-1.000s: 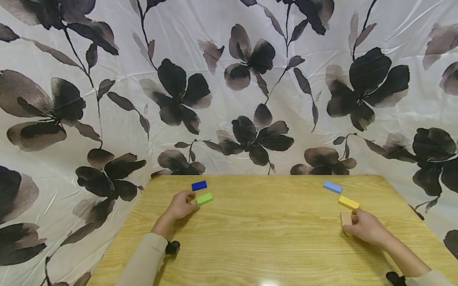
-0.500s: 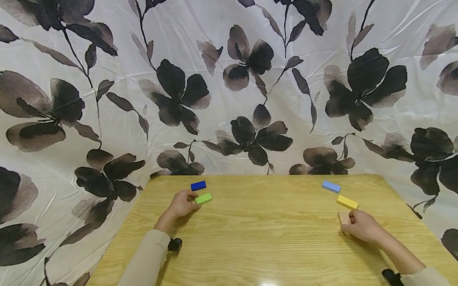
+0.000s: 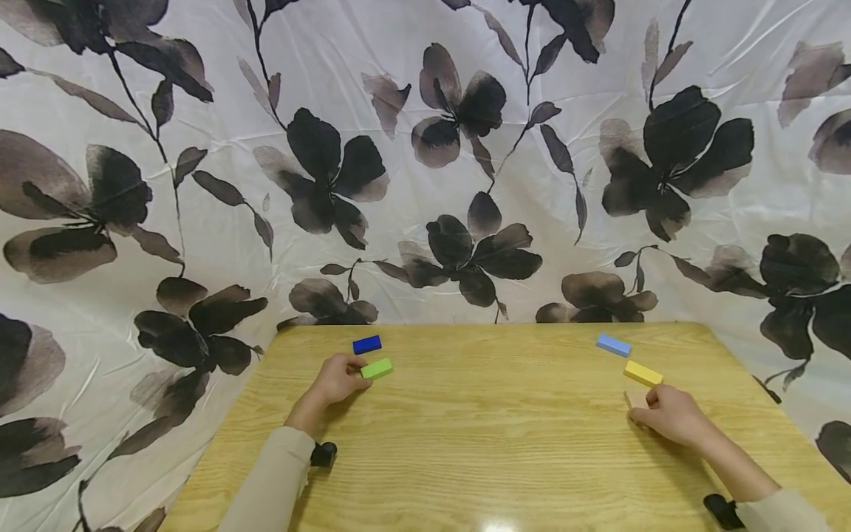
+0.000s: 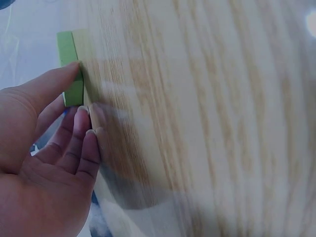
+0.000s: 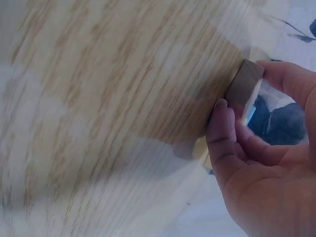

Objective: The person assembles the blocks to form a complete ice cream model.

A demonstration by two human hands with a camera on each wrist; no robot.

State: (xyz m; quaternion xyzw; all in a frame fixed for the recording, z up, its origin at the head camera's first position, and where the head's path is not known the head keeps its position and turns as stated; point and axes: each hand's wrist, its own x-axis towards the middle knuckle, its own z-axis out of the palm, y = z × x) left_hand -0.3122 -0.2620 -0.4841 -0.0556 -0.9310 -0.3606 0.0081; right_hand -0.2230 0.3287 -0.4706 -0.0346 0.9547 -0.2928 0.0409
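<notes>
On the table's left side, my left hand [image 3: 337, 380] pinches a light green block [image 3: 377, 369] lying flat, thumb on its near side. In the left wrist view the thumb presses along the green block [image 4: 67, 47], with the other fingers curled beneath. Over on the right, my right hand [image 3: 674, 416] grips a plain wood-coloured block [image 3: 637, 400], mostly covered by the fingers in the head view. From the right wrist, that wooden block [image 5: 245, 83] shows an end between thumb and fingers, close to the tabletop.
A dark blue block [image 3: 367, 344] lies just beyond the green one. Beyond the right hand are a yellow block [image 3: 643, 373] and a light blue block [image 3: 613, 345]. Behind the wooden table [image 3: 492, 428] hangs a floral cloth [image 3: 399, 44].
The wooden block has been turned in my right hand, so less of its broad face shows, and that hand has shifted slightly left. My left hand keeps its place at the green block.
</notes>
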